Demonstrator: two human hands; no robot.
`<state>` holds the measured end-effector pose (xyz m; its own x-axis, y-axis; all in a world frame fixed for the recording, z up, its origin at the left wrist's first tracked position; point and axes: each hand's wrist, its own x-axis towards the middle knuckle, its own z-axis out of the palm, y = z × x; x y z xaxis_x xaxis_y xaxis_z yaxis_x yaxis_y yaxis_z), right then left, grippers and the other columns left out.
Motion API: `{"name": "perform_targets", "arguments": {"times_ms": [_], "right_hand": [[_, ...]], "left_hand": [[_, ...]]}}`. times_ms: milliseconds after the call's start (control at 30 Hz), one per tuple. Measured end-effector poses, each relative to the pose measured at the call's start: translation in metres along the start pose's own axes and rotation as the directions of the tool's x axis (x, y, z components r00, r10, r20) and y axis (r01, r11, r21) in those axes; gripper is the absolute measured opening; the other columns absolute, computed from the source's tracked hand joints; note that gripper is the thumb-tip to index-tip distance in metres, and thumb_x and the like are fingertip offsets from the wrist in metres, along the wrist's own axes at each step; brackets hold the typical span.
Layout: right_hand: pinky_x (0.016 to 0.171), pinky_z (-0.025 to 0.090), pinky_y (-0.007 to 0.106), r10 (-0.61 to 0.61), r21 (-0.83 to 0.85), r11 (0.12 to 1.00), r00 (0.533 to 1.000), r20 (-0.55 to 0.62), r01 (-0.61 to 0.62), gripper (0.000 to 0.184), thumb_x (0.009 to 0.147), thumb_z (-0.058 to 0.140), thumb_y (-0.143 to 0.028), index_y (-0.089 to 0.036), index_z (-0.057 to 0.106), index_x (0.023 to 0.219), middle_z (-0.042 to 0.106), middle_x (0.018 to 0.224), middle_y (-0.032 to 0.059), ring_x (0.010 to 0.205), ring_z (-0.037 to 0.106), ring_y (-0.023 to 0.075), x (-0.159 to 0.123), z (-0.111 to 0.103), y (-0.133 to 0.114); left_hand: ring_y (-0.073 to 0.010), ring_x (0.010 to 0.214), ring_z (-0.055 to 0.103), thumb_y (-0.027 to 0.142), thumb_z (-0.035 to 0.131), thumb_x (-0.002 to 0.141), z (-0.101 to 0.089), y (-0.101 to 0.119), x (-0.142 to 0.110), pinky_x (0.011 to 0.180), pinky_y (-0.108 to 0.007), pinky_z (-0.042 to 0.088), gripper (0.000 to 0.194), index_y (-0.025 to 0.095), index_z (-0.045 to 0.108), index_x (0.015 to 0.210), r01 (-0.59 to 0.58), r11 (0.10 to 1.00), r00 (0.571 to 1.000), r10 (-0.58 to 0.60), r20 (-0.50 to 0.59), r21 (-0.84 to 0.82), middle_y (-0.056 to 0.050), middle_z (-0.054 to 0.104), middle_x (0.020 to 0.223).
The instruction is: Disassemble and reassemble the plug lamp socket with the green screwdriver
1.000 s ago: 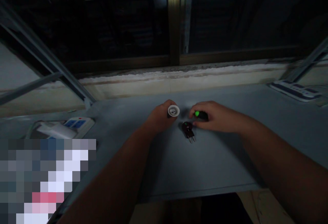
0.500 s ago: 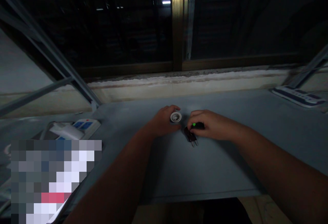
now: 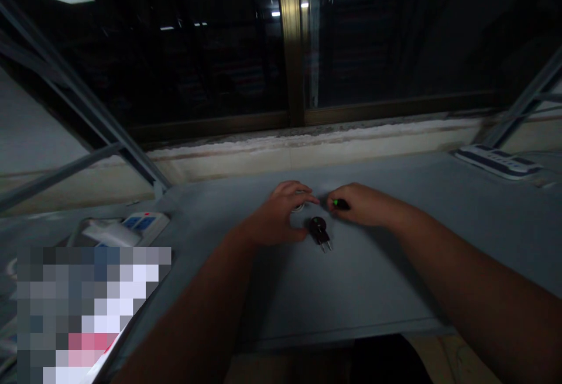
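On a grey table (image 3: 351, 278), my left hand (image 3: 281, 214) is curled over a small white round socket part (image 3: 299, 205), which is now mostly hidden under my fingers. My right hand (image 3: 364, 205) is closed on a dark tool with a green tip (image 3: 338, 203) that points left. A black two-pin plug (image 3: 319, 230) lies on the table between and just below both hands, its pins towards me. Neither hand touches the plug's pins.
A white power strip with blue sockets (image 3: 136, 225) lies at the left, another power strip (image 3: 498, 161) at the far right. A window sill and dark window run behind the table. Metal frame bars (image 3: 88, 120) slant at the left and right. A blurred patch covers the lower left.
My left hand has lowered and turned over the white socket part, covering most of it. My right hand has drawn the green-tipped tool slightly away from the plug. The camera view shifted a little.
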<state>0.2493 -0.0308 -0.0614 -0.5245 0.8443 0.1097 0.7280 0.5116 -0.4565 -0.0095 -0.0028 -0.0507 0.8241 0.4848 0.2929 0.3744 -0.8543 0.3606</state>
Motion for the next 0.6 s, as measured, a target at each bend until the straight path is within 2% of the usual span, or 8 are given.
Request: {"name": "perform_targets", "arguments": {"times_ms": [133, 233, 333, 400, 500, 600], "right_hand": [[0.071, 0.042, 0.028, 0.039, 0.010, 0.999, 0.998, -0.050, -0.038, 0.015, 0.081, 0.064, -0.020, -0.020, 0.070, 0.095, 0.072, 0.088, 0.0046, 0.075, 0.063, 0.0169, -0.001, -0.003, -0.003], [0.075, 0.044, 0.029, 0.055, 0.001, 0.998, 0.991, -0.121, -0.056, 0.020, 0.083, 0.062, -0.021, -0.020, 0.071, 0.101, 0.074, 0.094, 0.0065, 0.080, 0.065, 0.0186, -0.002, -0.006, -0.006], [0.074, 0.043, 0.029, 0.025, 0.035, 0.999, 0.991, -0.132, -0.020, 0.015, 0.086, 0.060, -0.021, -0.019, 0.072, 0.095, 0.074, 0.089, 0.0052, 0.078, 0.065, 0.0180, -0.003, -0.008, -0.013], [0.071, 0.043, 0.028, 0.002, 0.092, 0.996, 0.994, -0.109, 0.008, 0.014, 0.086, 0.062, -0.025, -0.019, 0.072, 0.093, 0.073, 0.085, 0.0041, 0.076, 0.064, 0.0172, -0.003, -0.009, -0.019], [0.066, 0.041, 0.028, -0.024, 0.149, 0.988, 0.996, -0.092, 0.037, 0.024, 0.082, 0.071, -0.037, -0.017, 0.071, 0.095, 0.071, 0.082, 0.0031, 0.073, 0.062, 0.0166, -0.004, -0.009, -0.027], [0.066, 0.040, 0.028, -0.068, 0.146, 0.985, 0.989, -0.127, 0.087, 0.036, 0.075, 0.079, -0.043, -0.017, 0.070, 0.098, 0.071, 0.084, 0.0030, 0.075, 0.061, 0.0172, -0.002, -0.008, -0.030]], "left_hand": [[-0.0354, 0.142, 0.039, 0.035, 0.085, 0.068, 0.004, 0.004, 0.000, 0.118, -0.060, 0.028, 0.059, 0.030, 0.067, 0.125, -0.012, 0.999, 0.999, 0.010, 0.051, 0.035, -0.009, 0.053, 0.145], [-0.0364, 0.146, 0.036, 0.033, 0.082, 0.073, 0.006, 0.006, 0.001, 0.119, -0.069, 0.017, 0.048, 0.034, 0.070, 0.119, -0.017, 0.998, 0.997, 0.012, 0.075, 0.058, -0.006, 0.054, 0.146], [-0.0330, 0.147, 0.037, 0.027, 0.079, 0.078, 0.007, 0.006, 0.002, 0.121, -0.071, 0.007, 0.038, 0.034, 0.070, 0.114, -0.017, 0.999, 0.997, 0.014, 0.073, 0.037, -0.003, 0.064, 0.137], [-0.0310, 0.145, 0.043, 0.025, 0.076, 0.079, 0.006, 0.006, 0.004, 0.122, -0.070, 0.005, 0.036, 0.030, 0.068, 0.114, -0.005, 1.000, 1.000, 0.004, 0.028, 0.025, -0.003, 0.070, 0.126], [-0.0274, 0.127, 0.060, 0.027, 0.076, 0.079, 0.004, 0.007, 0.005, 0.124, -0.065, 0.012, 0.036, 0.024, 0.066, 0.113, -0.001, 1.000, 0.995, 0.002, -0.101, 0.008, -0.005, 0.073, 0.115], [-0.0216, 0.104, 0.068, 0.033, 0.077, 0.080, 0.000, 0.012, 0.006, 0.116, -0.055, 0.037, 0.038, 0.022, 0.065, 0.114, -0.006, 1.000, 0.984, 0.002, -0.179, -0.025, -0.006, 0.072, 0.110]]}}
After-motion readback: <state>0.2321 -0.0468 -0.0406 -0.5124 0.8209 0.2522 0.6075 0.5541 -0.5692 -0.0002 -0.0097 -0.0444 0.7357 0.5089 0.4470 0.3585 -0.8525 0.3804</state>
